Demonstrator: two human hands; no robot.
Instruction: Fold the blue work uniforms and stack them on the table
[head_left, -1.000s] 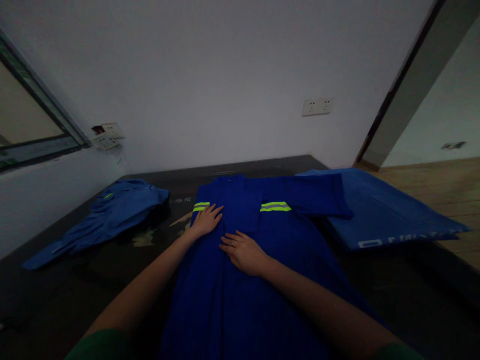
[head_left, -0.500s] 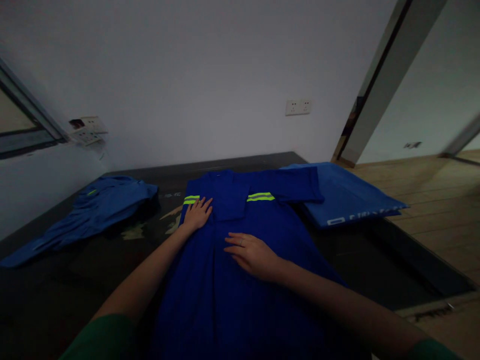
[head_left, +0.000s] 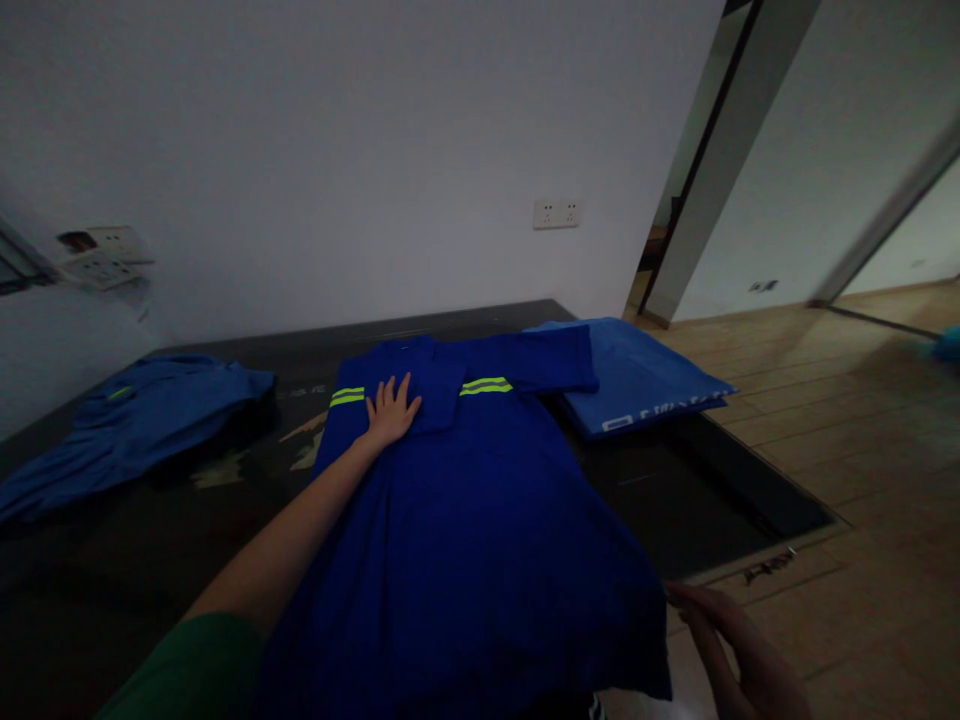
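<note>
A royal-blue work shirt point(head_left: 480, 500) lies spread before me, its yellow-green and grey stripes across the chest. One sleeve point(head_left: 551, 362) stretches out to the right; the other seems folded over the chest. My left hand point(head_left: 392, 412) presses flat on the upper chest, fingers spread, by the folded part. Down at the lower right, my right hand point(head_left: 739, 650) pinches the shirt's side edge near the hem, and that corner hangs at the table's front.
The shirt rests on a dark table point(head_left: 660, 490) against a white wall. To the right is a blue plastic bag point(head_left: 645, 375) with white print; a crumpled blue garment point(head_left: 157, 420) lies left. Tiled floor point(head_left: 885, 470) shows beyond the table's right edge.
My right hand has moved from above the shirt's middle to its lower right edge and closed on it. My left hand stays on the chest, its fingers turned more forward. The view has shifted right.
</note>
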